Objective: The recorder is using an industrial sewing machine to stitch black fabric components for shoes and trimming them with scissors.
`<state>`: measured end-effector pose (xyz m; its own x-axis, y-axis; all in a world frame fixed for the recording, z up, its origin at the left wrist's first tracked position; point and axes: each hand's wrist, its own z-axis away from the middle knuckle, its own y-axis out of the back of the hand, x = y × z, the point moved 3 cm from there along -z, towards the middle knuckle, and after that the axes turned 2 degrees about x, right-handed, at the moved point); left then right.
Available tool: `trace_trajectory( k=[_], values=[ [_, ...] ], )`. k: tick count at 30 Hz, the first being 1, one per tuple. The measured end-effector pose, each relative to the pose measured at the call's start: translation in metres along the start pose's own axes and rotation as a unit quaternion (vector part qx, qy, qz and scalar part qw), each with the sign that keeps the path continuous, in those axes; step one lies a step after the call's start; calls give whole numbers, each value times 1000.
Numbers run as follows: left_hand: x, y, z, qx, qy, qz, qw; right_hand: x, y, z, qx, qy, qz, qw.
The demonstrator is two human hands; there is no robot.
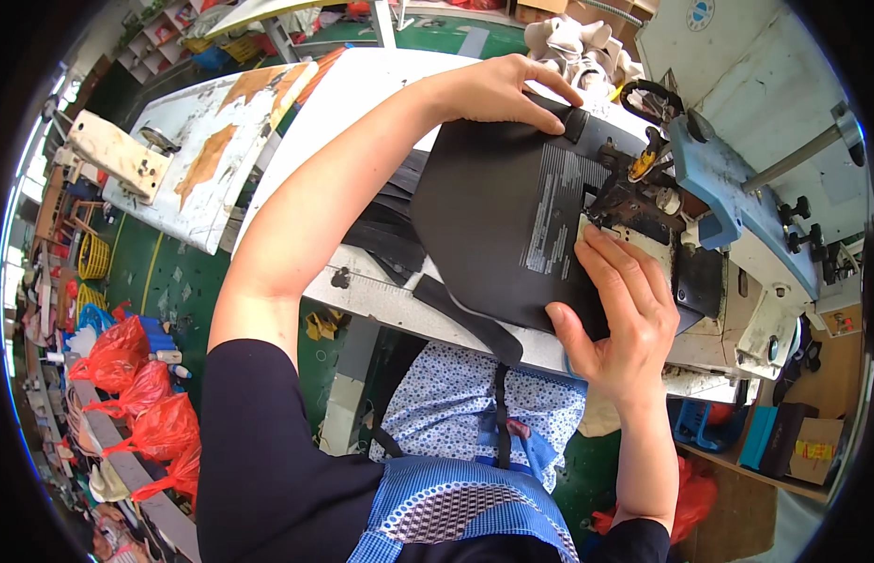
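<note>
The black panel (479, 211), right of centre, looks light and flexible, best held by its edges. The left hand (512, 89) pinches its top edge; the right hand (629, 314) lies flat, fingers extended.

Worn white tabletop (200, 120) with brown patches: reference. Green floor (188, 286) with yellow painted line (153, 263) on its near side; white cubby shelving (153, 42) behind it.
</note>
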<state>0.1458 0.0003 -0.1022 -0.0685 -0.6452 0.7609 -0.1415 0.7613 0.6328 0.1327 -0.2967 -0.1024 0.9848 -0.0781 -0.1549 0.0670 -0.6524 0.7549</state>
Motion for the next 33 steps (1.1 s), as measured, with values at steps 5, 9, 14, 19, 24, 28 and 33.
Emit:
trace_trajectory(
  k=[5,9,14,19,24,28,33],
  values=[
    [-8,5,-13,-31,-18,39,999,-4,-5,0,21,3,-2,1000],
    [-29,4,-29,20,-12,48,999,-4,4,10,12,25,-64,998],
    [-33,13,-22,73,80,139,984,-38,33,62,-12,44,-109,993],
    [-140,68,52,361,5,350,865,-48,16,137,-98,-55,-185,976],
    [-98,-61,135,376,121,312,864,-36,3,162,-128,-131,-174,967],
    [-79,-195,169,349,-105,-184,913,-28,-21,134,-107,-96,-175,974],
    [-35,-231,143,182,-73,-131,972,-24,-49,119,-91,-65,-154,982]
  ],
)
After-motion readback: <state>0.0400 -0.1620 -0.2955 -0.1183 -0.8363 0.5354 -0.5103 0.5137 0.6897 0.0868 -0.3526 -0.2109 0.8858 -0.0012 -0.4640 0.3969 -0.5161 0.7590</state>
